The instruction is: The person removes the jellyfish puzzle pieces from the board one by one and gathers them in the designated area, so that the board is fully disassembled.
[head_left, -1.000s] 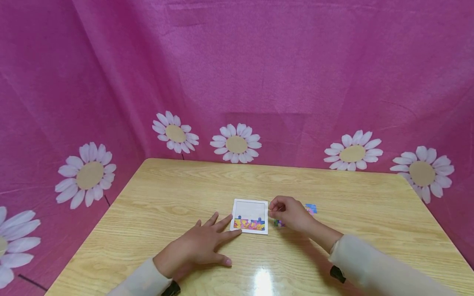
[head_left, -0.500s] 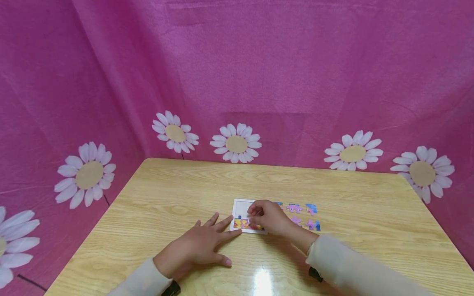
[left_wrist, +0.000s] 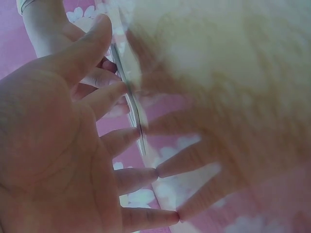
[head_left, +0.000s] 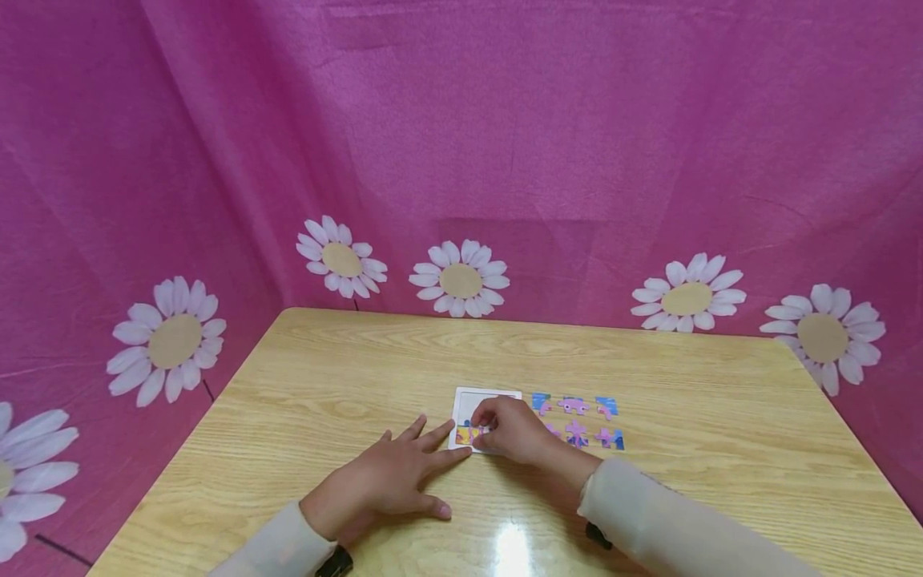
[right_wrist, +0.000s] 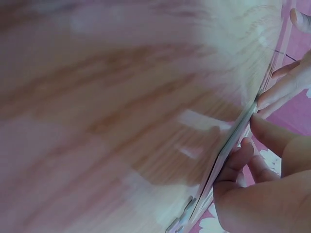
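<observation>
A white square puzzle tray lies on the table, with a row of colourful jigsaw pieces along its near side. My left hand lies spread on the table, its fingertips at the tray's left edge; the left wrist view shows the straight fingers. My right hand is over the tray, fingers curled and thumb close to the index finger, right at the piece row. It covers the row's right part; I cannot tell whether it pinches a piece. In the right wrist view the fingertips reach the tray's edge.
Right of the tray, loose pink and blue jigsaw pieces lie in two rows, the lower left one partly behind my right hand. The wooden table shines near its front. A pink cloth with white daisies hangs behind and beside it.
My right hand has moved left from beside the loose pieces onto the tray, then further left along the piece row. The loose pieces now show more fully. My left hand stays put.
</observation>
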Tool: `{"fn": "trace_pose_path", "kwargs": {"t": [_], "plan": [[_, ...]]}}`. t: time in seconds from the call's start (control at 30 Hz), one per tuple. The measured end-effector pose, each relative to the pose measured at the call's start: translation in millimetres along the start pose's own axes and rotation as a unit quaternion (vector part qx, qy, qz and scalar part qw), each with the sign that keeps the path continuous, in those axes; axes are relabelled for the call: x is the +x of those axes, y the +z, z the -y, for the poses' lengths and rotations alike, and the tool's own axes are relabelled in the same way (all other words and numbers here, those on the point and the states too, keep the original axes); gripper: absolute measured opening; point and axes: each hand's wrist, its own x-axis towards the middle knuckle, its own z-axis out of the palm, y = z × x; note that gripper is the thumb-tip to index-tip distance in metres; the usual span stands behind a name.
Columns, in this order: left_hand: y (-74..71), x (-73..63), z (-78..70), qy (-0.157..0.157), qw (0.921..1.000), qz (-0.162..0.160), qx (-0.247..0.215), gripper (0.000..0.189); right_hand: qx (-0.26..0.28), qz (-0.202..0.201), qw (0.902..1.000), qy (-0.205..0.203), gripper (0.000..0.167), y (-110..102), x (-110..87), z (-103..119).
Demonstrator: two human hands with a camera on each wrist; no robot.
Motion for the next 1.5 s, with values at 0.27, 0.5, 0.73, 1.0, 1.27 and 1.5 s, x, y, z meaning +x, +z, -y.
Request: {"fn": "trace_pose_path", "kwargs": {"t": [0.27,0.5,0.73,1.0,1.27,1.5], "plan": [[-1.6,-0.5,-0.5,-0.001,1.0,0.008,-0.005,0.081,-0.013,-0.001,0.9999,0.008,0.02,2,1.2,4],[-1.8,-0.4,-0.6,-0.004,0.9999,0.009,-0.01,0.081,0.0,-0.002,1.0,0.008,0.023,2,1.7,4],[-1.3,-0.5,-0.6,-0.003,0.9999,0.008,-0.006,0.081,0.017,-0.018,0.9996,0.011,0.025,4,1.6,4],[0.0,-0.1,0.5,0.0,1.0,0.005,-0.002,0.081,0.095,-0.027,0.9942,0.042,0.014,6,1.5,4],[-0.1,0.6,0.1,-0.001,1.0,0.008,-0.002,0.081,0.101,-0.035,0.9913,0.076,0.014,7,3.1,8],[-0.6,1.0,0.0,-0.002,1.0,0.01,0.0,0.081,0.104,-0.04,0.9892,0.095,0.013,5,4.3,12]]}}
